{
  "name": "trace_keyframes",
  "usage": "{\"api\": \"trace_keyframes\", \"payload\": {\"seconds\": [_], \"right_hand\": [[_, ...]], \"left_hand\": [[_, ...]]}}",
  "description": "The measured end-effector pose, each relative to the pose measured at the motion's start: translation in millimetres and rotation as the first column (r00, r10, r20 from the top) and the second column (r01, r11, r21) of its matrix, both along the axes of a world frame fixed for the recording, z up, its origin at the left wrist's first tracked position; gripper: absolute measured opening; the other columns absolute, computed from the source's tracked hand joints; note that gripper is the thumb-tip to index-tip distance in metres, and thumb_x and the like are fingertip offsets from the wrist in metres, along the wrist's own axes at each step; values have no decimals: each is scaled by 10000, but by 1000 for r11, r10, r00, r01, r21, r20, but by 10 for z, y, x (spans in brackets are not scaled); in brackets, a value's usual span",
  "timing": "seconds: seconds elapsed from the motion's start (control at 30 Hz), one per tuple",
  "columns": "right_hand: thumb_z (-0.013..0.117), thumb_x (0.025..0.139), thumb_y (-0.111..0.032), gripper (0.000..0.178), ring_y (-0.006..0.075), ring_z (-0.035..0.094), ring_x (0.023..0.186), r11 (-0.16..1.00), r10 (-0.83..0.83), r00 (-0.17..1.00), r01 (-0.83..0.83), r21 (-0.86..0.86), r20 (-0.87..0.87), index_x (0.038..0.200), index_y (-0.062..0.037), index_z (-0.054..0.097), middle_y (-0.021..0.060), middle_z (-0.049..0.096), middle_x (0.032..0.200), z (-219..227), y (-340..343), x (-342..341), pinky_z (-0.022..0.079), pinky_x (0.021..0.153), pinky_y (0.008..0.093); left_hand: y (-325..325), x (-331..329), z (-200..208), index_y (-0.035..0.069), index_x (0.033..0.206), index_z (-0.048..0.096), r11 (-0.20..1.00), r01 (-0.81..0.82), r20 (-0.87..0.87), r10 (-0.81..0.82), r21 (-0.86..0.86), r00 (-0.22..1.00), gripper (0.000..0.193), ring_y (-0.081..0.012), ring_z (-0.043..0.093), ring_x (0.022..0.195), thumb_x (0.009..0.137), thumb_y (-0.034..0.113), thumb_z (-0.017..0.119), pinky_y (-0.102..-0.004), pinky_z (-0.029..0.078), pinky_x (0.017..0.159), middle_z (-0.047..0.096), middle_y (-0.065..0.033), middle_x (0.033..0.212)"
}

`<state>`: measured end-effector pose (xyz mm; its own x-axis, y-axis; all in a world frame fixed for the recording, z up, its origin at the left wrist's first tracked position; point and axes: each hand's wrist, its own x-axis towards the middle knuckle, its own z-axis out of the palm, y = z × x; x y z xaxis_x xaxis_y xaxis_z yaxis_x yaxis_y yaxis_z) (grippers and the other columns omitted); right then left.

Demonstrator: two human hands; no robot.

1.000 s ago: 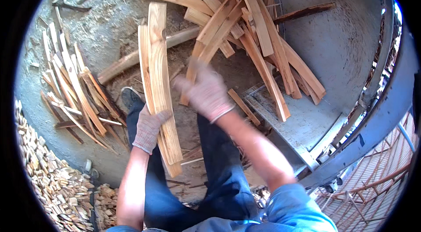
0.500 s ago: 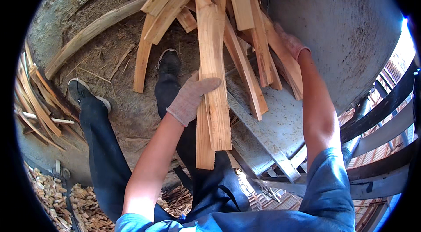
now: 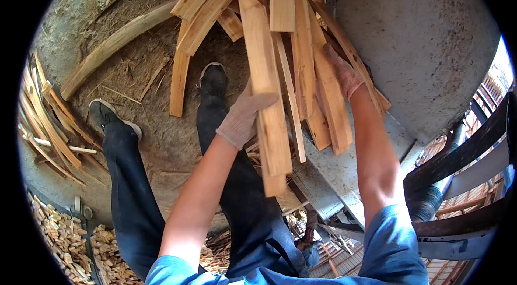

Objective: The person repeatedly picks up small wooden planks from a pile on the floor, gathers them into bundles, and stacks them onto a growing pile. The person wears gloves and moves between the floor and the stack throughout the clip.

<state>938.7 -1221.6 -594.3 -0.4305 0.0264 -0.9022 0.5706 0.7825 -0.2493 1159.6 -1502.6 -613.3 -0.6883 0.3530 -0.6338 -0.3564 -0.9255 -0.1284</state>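
Note:
My left hand (image 3: pixel 245 115), in a pale work glove, is closed round two long wooden boards. The upper board (image 3: pixel 264 69) slants down toward me and overlaps the lower one (image 3: pixel 274 185). My right hand (image 3: pixel 344 72), gloved too, lies with fingers stretched along the outer side of a plank (image 3: pixel 331 96) in the pile. Its fingertips touch the wood, and part of the hand is hard to make out. Between my hands, several more planks (image 3: pixel 302 53) point toward me. Others (image 3: pixel 207 21) fan out at the upper left.
A long curved slab (image 3: pixel 118 48) lies on the dirt-strewn ground. Thin offcuts (image 3: pixel 54 118) are heaped at the left. Small wood chunks (image 3: pixel 59 236) fill the lower left. A grey metal surface (image 3: pixel 409 43) rises at the right, near dark curved bars (image 3: pixel 458 150).
My right hand has moved left, and the planks beside it now stand closer together. The boards in my left hand have swung slightly right at their near ends.

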Motion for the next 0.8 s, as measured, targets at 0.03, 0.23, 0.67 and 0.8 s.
{"api": "trace_keyframes", "payload": {"seconds": [0.03,0.23,0.67,0.8], "right_hand": [[648,976,-464,725,225,499,1331,996,-89,996,89,-6,10,1519,-27,451,136,500,1492,-13,-186,34,397,1110,332],[781,884,-449,703,202,685,1032,952,-303,940,294,80,155,1367,21,584,147,690,1230,531,-1371,122,570,888,319],[811,879,-305,635,235,673,1072,807,-568,802,587,-65,186,1332,74,578,180,679,1241,1018,-2271,1581,527,967,328],[785,895,-292,659,232,684,998,815,-575,792,576,61,205,1373,73,515,174,685,1183,1821,-2466,1873,572,826,348]], "left_hand": [[18,-91,2,45,1461,433,1000,-12,18,12,-21,1000,694,-191,651,1032,867,203,753,-358,596,861,613,-82,1172],[251,-257,-153,47,1503,373,997,-34,-8,33,-75,999,698,-220,625,1182,956,281,737,-375,559,1013,590,-114,1331],[-793,460,421,3,1347,548,948,287,179,-261,-137,948,441,-215,710,1015,978,226,640,-350,630,813,670,-135,1164],[-843,946,1289,-38,1322,555,961,268,303,-235,-69,923,516,-240,716,1016,942,284,688,-382,627,850,673,-170,1186]]}}
